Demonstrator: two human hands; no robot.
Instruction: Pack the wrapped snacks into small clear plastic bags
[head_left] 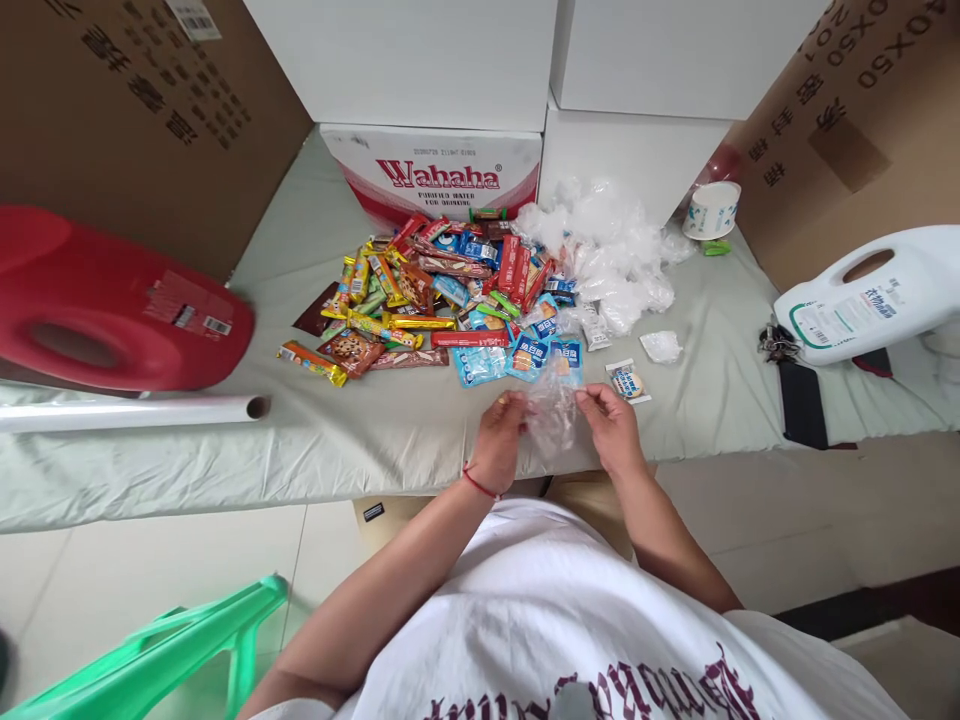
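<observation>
A clear plastic bag is stretched between my two hands above the table's front edge. My left hand, with a red cord at the wrist, pinches the bag's left side. On the other side my right hand pinches its right edge between thumb and fingers. The bag looks thin and crumpled; I cannot make out anything inside. Just beyond it lie blue snack packets. Close to my right hand is a small white-and-blue packet. A large pile of wrapped snacks spreads behind, in yellow, red, brown and blue wrappers.
Crumpled clear bags are heaped right of the snacks, before white boxes and a Wahaha carton. A red jug and film roll lie left. At right are a white detergent bottle, black phone and paper cup.
</observation>
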